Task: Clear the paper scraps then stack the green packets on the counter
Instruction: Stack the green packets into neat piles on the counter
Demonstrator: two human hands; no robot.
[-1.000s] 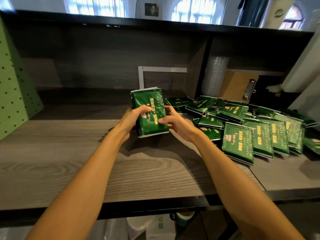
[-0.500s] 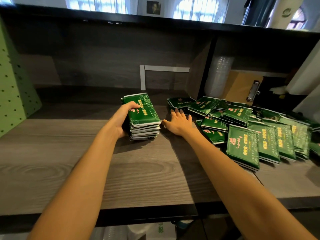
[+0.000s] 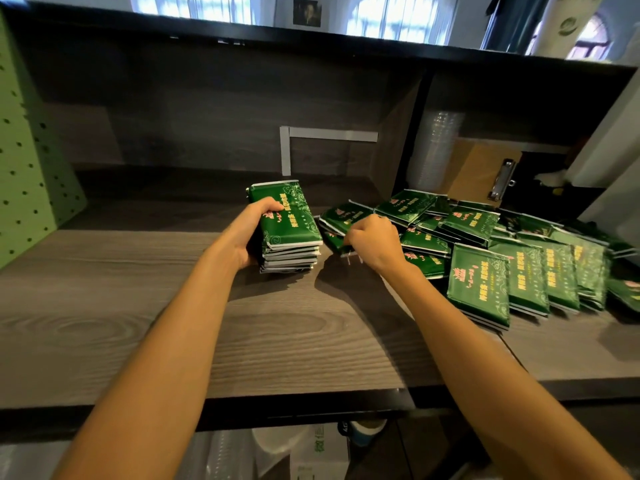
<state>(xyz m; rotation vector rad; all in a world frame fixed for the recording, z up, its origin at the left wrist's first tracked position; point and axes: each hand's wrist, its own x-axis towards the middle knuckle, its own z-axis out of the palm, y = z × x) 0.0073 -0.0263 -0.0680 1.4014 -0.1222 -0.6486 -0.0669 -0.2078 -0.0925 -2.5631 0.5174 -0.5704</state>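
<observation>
Two things have changed within the last second: the stack (image 3: 290, 233), which both hands held up off the bench (image 3: 138, 306), now lies flat on it, and the right hand (image 3: 372, 241), which lay flat and spread beside the pile (image 3: 485, 271), has curled over the pile's left edge. Its fingers bend round a packet (image 3: 333, 241) there, though we cannot tell whether it pinches one packet or two. The left hand (image 3: 254, 233) grips the stack's left side, thumb across the top packet, its other fingers hidden behind. The stack sits square on the bench, just beside the pile but apart from it. We judge the squaring step done and the next pick begun: this packet should go on top of the stack. Most packets lie loose and overlapping to the right, so the stacking looks far from finished. A small pale sliver (image 3: 349, 258) shows under the right hand; we cannot tell if it is a paper scrap. The wrappers look slick and may slide, so the left hand's hold on the stack matters.
</observation>
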